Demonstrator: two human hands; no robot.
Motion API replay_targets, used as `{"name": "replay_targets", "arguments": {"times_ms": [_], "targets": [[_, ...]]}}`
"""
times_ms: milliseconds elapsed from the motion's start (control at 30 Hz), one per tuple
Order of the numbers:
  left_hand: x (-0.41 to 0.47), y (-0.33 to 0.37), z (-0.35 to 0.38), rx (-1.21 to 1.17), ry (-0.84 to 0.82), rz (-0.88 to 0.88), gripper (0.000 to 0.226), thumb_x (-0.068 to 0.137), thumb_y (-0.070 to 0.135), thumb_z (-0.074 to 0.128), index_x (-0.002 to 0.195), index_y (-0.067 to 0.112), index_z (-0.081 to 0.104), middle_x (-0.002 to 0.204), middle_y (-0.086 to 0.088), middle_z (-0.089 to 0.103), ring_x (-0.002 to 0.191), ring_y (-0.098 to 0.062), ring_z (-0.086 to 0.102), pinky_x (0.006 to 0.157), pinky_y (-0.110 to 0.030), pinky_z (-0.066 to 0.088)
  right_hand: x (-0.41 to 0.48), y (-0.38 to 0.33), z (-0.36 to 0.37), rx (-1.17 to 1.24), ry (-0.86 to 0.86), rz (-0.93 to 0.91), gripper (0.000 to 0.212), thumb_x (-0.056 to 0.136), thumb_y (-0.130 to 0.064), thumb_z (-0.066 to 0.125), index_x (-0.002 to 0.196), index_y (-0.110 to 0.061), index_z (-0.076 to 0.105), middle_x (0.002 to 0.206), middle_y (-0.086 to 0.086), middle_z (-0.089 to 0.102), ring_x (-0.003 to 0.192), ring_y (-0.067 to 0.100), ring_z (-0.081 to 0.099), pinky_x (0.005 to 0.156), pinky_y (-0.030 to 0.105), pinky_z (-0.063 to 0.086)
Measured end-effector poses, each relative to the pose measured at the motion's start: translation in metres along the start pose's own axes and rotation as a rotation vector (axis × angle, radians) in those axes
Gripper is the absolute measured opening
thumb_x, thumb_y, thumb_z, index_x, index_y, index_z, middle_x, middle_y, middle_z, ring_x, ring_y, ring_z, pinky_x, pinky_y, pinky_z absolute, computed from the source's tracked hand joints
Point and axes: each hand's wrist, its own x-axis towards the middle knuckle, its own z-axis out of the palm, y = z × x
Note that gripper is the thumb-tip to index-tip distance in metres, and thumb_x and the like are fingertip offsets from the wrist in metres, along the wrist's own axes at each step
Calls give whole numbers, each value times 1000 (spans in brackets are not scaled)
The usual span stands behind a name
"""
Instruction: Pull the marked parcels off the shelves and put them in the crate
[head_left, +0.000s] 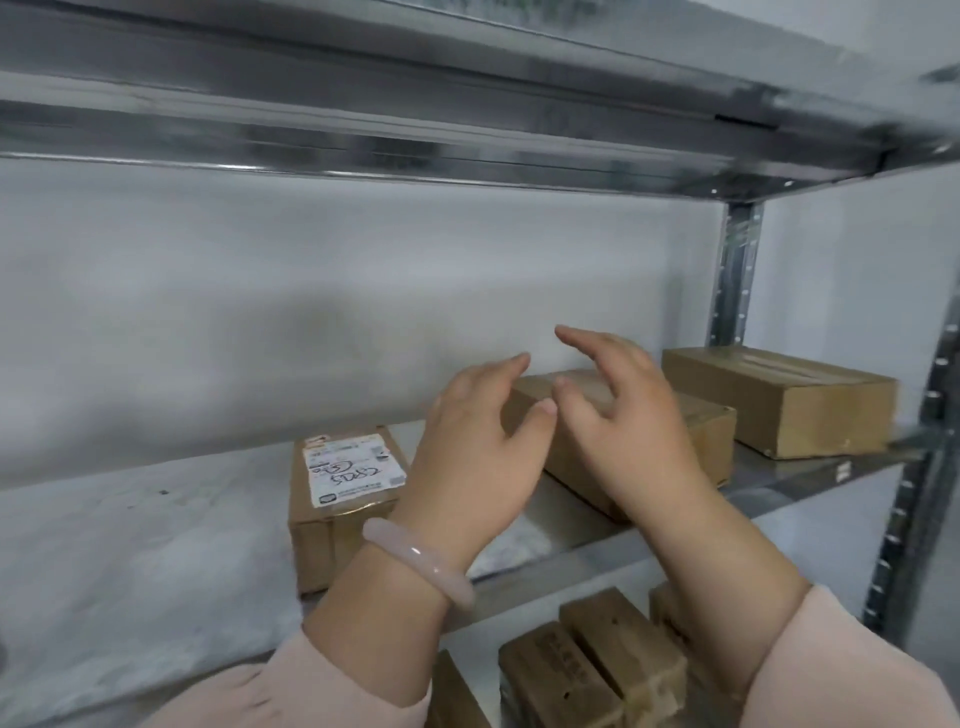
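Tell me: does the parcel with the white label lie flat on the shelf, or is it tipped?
Flat. The labelled parcel rests level on the shelf, with its label facing up.

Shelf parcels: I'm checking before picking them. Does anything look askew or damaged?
No damage shows. The labelled parcel sits turned round, its handwriting upside down from here, and the plain middle box looks skewed to the shelf edge.

Brown cardboard parcels lying on a grey metal shelf (156, 545)

A small brown cardboard box with a white, hand-marked label (343, 499) lies flat at the front edge. Right of the labelled box and further back lies a long plain brown carton (714, 441), skewed. Further right lies a long taped brown carton (779, 400). Below the labelled box are several small brown cartons (597, 670).
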Motion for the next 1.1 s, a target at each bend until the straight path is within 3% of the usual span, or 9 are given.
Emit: {"name": "replay_targets", "arguments": {"times_ms": [67,167,300,433,533,733,900,1000,1100], "targets": [[2,2,27,-50,-83,-12,46,94,41,50,139,41,43,144,12,41,136,-8,31,113,-30,28,8,21,-21,-82,29,34,43,88,-24,58,130,-28,56,132,-8,54,128,8,39,102,8,22],[9,-1,61,-111,-165,-102,49,93,47,49,141,42,40,146,12,38,132,-5,33,103,-22,24,24,61,-49,-185,-4,149,47,88,-27,58,134,-26,53,137,-3,51,131,15,40,110,28,29],[33,3,100,-189,-120,-286,56,90,47,54,143,30,43,148,2,43,132,-13,42,108,-25,30,43,113,-73,-152,-143,377,56,88,-30,58,141,-21,45,146,1,45,136,18,38,109,31,29],[48,10,122,-131,-184,-481,86,68,63,51,146,33,35,151,0,39,135,-22,41,109,-34,35,48,150,-82,54,-378,657,61,87,-41,60,142,-20,45,143,1,48,127,20,47,91,27,36],[47,13,133,-109,-181,-547,77,73,60,49,145,37,35,151,6,39,133,-22,42,106,-43,41,43,166,-81,233,-467,702,39,85,-38,61,120,-21,59,106,-14,61,90,6,57,69,23,43],[31,29,145,-171,53,-439,68,81,31,58,145,37,38,145,12,42,121,-6,45,93,-21,38,41,184,-83,554,-382,703,13,78,-31,67,89,-26,63,85,-13,73,82,9,69,76,31,53],[14,44,145,-98,222,-185,79,74,10,63,142,41,37,141,13,34,119,8,39,85,7,33,36,175,-90,806,-327,592,34,75,-38,63,109,-32,69,99,-5,74,88,14,72,73,34,56],[9,48,147,-64,297,-109,81,77,16,69,143,45,33,142,11,32,124,13,32,88,9,28,26,167,-93,864,-268,542,36,74,-42,69,104,-58,57,111,-11,67,90,6,69,68,27,56],[6,51,150,-25,365,-92,84,75,36,76,143,49,29,140,13,32,128,9,31,93,5,27,19,164,-95,950,-285,525,33,87,-37,65,100,-62,49,124,-3,59,99,10,66,66,22,55]]}}
